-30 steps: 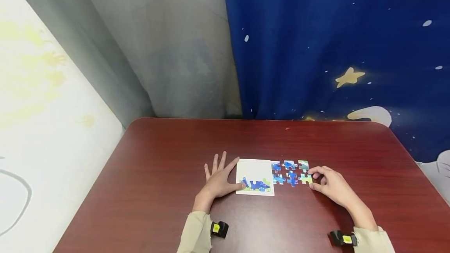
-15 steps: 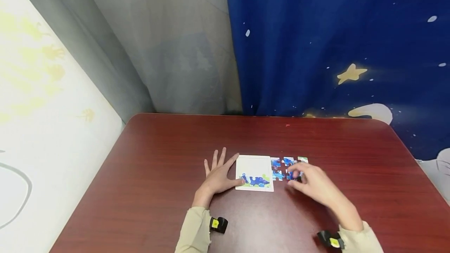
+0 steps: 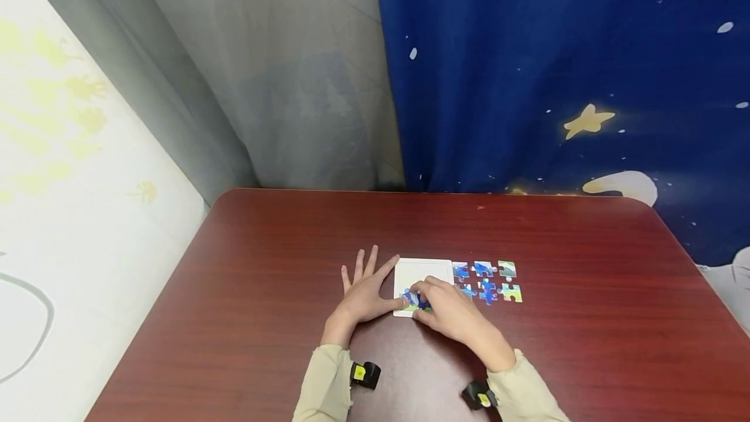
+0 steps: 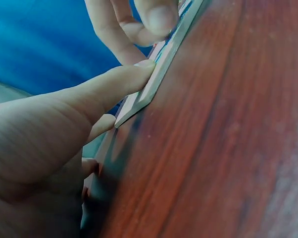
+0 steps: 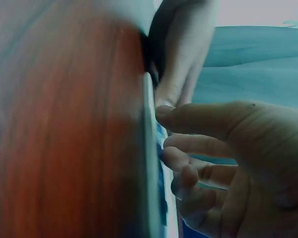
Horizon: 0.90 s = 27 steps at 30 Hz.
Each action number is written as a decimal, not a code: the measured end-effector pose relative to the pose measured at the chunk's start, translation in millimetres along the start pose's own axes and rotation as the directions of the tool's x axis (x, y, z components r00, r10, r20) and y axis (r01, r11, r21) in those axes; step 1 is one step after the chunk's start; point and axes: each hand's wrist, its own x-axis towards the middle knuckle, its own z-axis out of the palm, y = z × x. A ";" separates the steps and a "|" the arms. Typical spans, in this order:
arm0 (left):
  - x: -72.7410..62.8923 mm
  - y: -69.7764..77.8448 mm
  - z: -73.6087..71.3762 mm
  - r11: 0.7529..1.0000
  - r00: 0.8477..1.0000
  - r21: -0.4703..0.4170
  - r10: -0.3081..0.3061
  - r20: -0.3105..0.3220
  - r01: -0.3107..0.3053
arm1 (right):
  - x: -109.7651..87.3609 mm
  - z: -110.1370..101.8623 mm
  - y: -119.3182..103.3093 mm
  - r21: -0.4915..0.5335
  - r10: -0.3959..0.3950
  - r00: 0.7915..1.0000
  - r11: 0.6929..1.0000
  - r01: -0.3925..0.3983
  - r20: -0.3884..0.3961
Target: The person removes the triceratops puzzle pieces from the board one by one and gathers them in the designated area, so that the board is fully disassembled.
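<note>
A white puzzle tray (image 3: 417, 270) lies on the table, with several joined blue and green pieces (image 3: 408, 298) along its near side. My left hand (image 3: 364, 301) is spread at its left side, the thumb resting on the near left corner and the index fingertip at the far left corner. My right hand (image 3: 450, 308) is over the right part of the tray, its bent fingers and thumb down at the joined pieces and hiding some of them. In the right wrist view, the right thumb (image 5: 188, 118) is close to the left thumb, and no loose piece shows between the fingers.
Right of the tray, several loose puzzle pieces (image 3: 487, 292) lie in two rows, one partly behind the right hand. The dark red table (image 3: 293, 239) reaches back to a grey curtain (image 3: 305, 116) and a blue starry curtain (image 3: 498, 83).
My right hand has moved left from the rightmost loose pieces, across them and onto the tray. The loose pieces remain in their rows. My left hand stays at the tray's left side.
</note>
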 end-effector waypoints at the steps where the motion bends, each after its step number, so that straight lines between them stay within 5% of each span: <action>1: 0.3 0.0 0.7 1.000 1.000 0.002 0.002 0.001 -0.002 | 0.6 2.0 -0.1 0.000 0.001 1.000 1.000 -0.001 -0.005; 10: -1.2 1.9 -2.6 1.000 1.000 -0.025 0.009 -0.003 -0.009 | 1.0 7.5 6.9 0.158 -0.013 1.000 0.987 0.011 0.009; 27: 0.3 1.1 -0.6 0.999 1.000 -0.044 -0.016 -0.003 0.016 | 1.6 9.3 10.9 0.251 -0.022 1.000 0.968 0.024 -0.012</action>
